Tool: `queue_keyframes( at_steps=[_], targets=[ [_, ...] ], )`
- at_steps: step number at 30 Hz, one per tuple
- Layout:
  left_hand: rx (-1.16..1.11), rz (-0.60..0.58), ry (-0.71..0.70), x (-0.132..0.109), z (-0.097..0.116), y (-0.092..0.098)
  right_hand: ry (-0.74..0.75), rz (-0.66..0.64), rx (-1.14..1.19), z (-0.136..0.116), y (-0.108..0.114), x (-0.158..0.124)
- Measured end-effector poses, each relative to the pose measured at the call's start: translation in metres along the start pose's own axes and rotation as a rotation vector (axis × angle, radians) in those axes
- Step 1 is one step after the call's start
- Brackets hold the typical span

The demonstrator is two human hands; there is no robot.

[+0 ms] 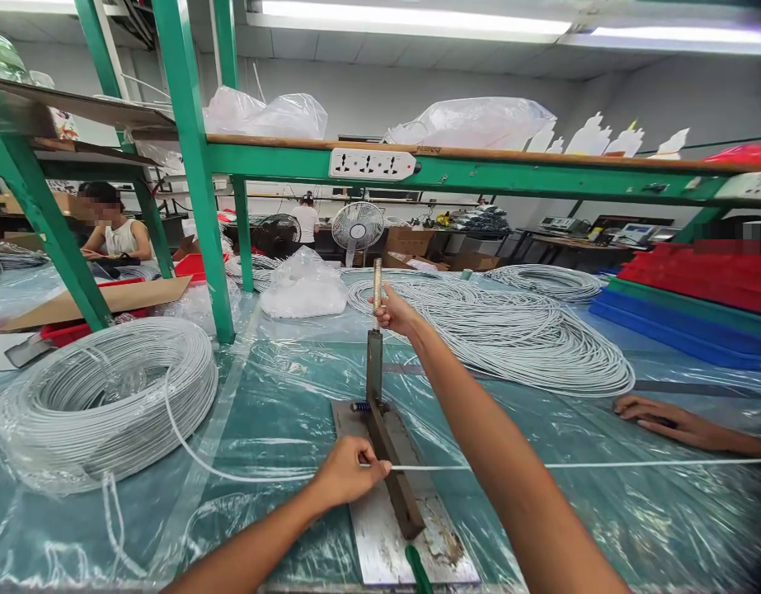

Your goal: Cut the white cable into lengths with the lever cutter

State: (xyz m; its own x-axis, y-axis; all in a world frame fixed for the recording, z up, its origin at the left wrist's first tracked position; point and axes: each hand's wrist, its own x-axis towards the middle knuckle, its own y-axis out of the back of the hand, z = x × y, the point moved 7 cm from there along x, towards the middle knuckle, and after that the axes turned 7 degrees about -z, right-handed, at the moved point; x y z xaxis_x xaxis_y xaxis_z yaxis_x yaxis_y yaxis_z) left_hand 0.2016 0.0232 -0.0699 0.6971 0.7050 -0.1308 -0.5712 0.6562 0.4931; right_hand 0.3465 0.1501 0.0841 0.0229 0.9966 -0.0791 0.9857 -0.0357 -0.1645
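Note:
My left hand (pixel 354 470) pinches a thin white cable (pixel 250 478) between thumb and fingers, beside a metal lever cutter (pixel 396 487) on a flat metal base plate (pixel 380 549). Rightward from my fingers the cable passes across the cutter and beyond the view's right edge. On its other side it curves up to a large plastic-wrapped cable coil (pixel 188 388). My right hand (pixel 396 313) is wrapped round the upright lever handle (pixel 377 285). Near the plate's front edge shows a green grip (pixel 417 569).
Loose cable coils (pixel 541 346) spread across the back of the table. Stacked red, green and blue trays (pixel 689 322) stand at right. A co-worker's hand (pixel 664 417) rests on the table at right. A green frame post (pixel 200 181) rises at left, carrying a shelf with a power strip (pixel 373 164).

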Motion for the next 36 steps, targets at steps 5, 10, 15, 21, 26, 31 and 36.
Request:
queue_keyframes(
  at_steps=[5,10,15,21,26,31,36],
  targets=[
    [-0.119,0.081,0.094,0.012,-0.014,-0.009,0.008,0.027,0.039,-0.012,0.008,-0.045],
    [-0.138,0.172,0.181,0.015,-0.017,-0.01,-0.034,0.074,0.044,0.003,0.014,-0.14],
    [-0.111,0.23,0.182,0.011,-0.013,-0.006,-0.212,0.041,0.0,0.06,0.005,-0.239],
    [-0.067,0.242,0.167,0.008,-0.011,-0.005,-0.418,0.12,0.121,0.116,-0.004,-0.291],
    [-0.024,0.251,0.148,0.007,-0.009,-0.005,-0.646,0.083,0.154,0.146,-0.013,-0.29],
    [-0.016,0.259,0.149,0.006,-0.008,-0.004,-0.561,0.054,-0.07,0.145,-0.011,-0.283],
    [-0.041,0.269,0.132,0.004,-0.008,-0.004,-0.382,0.176,-0.143,0.162,-0.007,-0.288]
  ],
)
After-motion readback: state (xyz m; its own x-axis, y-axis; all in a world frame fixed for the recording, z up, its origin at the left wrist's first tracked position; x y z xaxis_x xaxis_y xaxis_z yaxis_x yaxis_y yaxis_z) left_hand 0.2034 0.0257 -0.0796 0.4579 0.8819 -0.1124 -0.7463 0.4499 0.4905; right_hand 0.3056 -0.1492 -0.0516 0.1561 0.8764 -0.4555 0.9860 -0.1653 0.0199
